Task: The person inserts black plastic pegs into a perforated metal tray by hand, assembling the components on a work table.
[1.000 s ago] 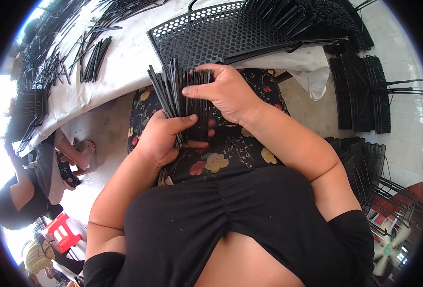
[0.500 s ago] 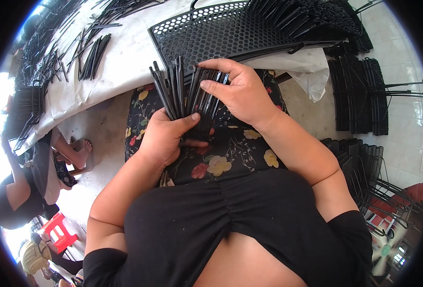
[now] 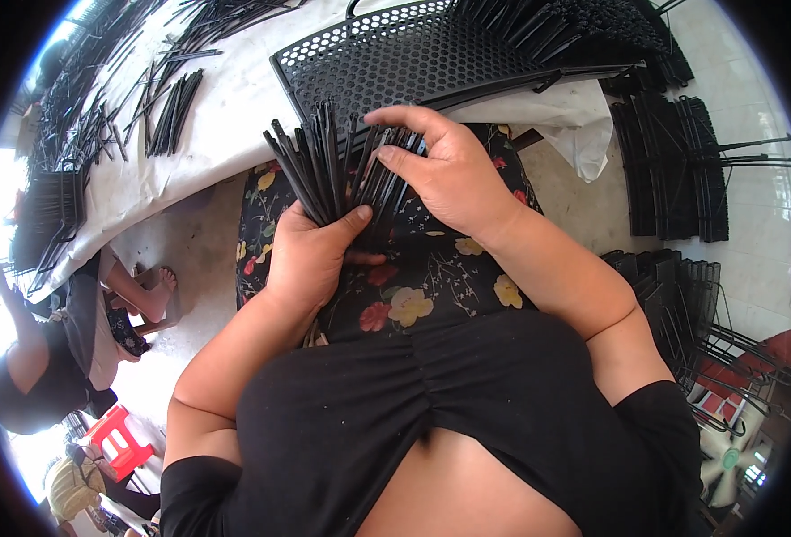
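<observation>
A fanned bundle of slim black sticks (image 3: 310,174) rises from my left hand (image 3: 310,251), which is closed round their lower ends with the thumb across the front. My right hand (image 3: 445,166) is curled round the right side of the same bundle. Its thumb touches the front of the sticks near their upper ends. The index finger arches over the tops, and the other fingers are mostly hidden behind. The bundle is held above a dark floral cloth (image 3: 409,304) on my lap.
Ahead, a black perforated tray (image 3: 360,67) holds many black sticks at its right end. Loose sticks (image 3: 174,112) lie on the white-covered table (image 3: 208,148). Racks of black pieces (image 3: 673,170) stand to the right. Another person (image 3: 46,358) sits at left, near a red stool (image 3: 123,440).
The left part of the bundle has spread farther left, with more sticks showing there. My right thumb and index finger have shifted slightly along the right part. The view has turned a little.
</observation>
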Motion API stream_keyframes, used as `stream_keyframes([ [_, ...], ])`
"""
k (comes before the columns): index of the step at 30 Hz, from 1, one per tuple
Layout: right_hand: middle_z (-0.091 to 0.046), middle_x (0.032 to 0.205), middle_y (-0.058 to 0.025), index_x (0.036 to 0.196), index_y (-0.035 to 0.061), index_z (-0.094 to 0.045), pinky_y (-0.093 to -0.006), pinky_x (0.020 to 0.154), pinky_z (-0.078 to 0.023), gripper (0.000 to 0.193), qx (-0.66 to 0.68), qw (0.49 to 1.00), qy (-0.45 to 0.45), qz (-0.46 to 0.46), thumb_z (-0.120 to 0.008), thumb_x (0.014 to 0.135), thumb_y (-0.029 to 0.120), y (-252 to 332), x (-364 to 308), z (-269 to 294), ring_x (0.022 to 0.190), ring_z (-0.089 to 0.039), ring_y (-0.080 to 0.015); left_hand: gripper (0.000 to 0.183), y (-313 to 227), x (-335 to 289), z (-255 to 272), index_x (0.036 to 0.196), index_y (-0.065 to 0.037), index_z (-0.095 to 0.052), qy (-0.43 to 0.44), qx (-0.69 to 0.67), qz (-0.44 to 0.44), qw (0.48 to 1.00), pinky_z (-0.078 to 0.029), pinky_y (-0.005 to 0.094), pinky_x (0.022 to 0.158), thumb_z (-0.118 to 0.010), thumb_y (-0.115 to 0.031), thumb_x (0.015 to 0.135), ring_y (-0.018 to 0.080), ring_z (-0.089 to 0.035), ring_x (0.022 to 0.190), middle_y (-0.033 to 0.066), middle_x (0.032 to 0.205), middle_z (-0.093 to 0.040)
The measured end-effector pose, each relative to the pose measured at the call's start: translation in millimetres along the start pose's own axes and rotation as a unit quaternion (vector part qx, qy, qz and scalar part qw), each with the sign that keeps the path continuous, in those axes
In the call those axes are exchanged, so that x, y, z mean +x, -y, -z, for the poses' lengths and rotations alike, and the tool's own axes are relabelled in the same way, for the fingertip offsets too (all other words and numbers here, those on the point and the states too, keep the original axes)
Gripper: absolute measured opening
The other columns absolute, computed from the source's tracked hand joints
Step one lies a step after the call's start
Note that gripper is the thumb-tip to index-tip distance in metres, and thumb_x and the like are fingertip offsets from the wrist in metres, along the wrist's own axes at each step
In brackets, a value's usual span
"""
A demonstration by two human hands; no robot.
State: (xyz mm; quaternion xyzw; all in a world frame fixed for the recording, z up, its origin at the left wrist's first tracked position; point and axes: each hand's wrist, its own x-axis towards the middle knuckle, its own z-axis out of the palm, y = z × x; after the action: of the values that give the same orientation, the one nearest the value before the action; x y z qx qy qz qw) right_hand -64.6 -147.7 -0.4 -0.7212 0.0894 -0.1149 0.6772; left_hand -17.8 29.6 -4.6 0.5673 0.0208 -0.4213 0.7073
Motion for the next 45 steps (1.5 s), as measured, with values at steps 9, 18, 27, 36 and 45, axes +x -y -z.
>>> stream_keyframes([
  [9, -0.069, 0.096, -0.0120, 0.123, -0.0003, -0.055, -0.0234, 0.068, -0.056, 0.027, 0.209, 0.972, 0.051, -0.093, -0.054, 0.097, 0.002, 5, 5, 8, 0.081, -0.068, -0.0138, 0.023, -3, -5, -2, 0.115, 0.001, -0.057, 0.014, -0.015, -0.027, 0.999, -0.065, 0.0380, 0.066, -0.059, 0.002, 0.092, 0.0215, -0.067, 0.090, 0.0098, 0.107, -0.064],
  [18, -0.069, 0.095, -0.0113, 0.124, 0.0016, -0.055, -0.0253, 0.072, -0.057, 0.025, 0.119, 0.988, 0.063, -0.072, -0.049, 0.099, 0.004, 10, 2, 10, 0.083, -0.068, -0.0147, 0.025, -1, -3, -8, 0.118, 0.005, -0.055, -0.007, 0.068, -0.052, 0.996, -0.065, 0.0390, 0.069, -0.056, 0.003, 0.094, 0.0222, -0.066, 0.093, 0.0116, 0.112, -0.061],
  [27, -0.069, 0.100, -0.0188, 0.114, 0.0017, -0.056, -0.0408, 0.085, -0.060, 0.017, 0.014, 0.943, -0.129, 0.307, -0.047, 0.100, 0.004, 37, 30, 110, 0.096, -0.069, -0.0289, 0.010, -7, 0, 3, 0.104, 0.006, -0.055, 0.005, 0.032, -0.076, 0.997, -0.062, 0.0435, 0.076, -0.052, 0.000, 0.097, 0.0356, -0.070, 0.094, 0.0229, 0.100, -0.067],
  [36, -0.070, 0.103, -0.0147, 0.113, -0.0019, -0.054, -0.0319, 0.089, -0.054, 0.014, -0.268, 0.840, -0.265, 0.390, -0.049, 0.100, 0.001, 15, 35, 144, 0.097, -0.069, -0.0221, 0.014, -4, 8, 13, 0.105, 0.005, -0.056, -0.016, 0.069, -0.058, 0.996, -0.062, 0.0415, 0.073, -0.058, -0.004, 0.095, 0.0307, -0.070, 0.086, 0.0188, 0.094, -0.068],
  [45, -0.072, 0.096, -0.0101, 0.108, 0.0011, -0.058, -0.0267, 0.082, -0.054, 0.013, -0.213, 0.847, -0.296, 0.386, -0.053, 0.096, -0.001, 14, 46, 161, 0.092, -0.070, -0.0171, 0.013, -5, 14, 9, 0.105, 0.006, -0.056, -0.016, 0.075, -0.043, 0.996, -0.062, 0.0427, 0.075, -0.057, -0.004, 0.096, 0.0313, -0.071, 0.088, 0.0189, 0.095, -0.067],
])
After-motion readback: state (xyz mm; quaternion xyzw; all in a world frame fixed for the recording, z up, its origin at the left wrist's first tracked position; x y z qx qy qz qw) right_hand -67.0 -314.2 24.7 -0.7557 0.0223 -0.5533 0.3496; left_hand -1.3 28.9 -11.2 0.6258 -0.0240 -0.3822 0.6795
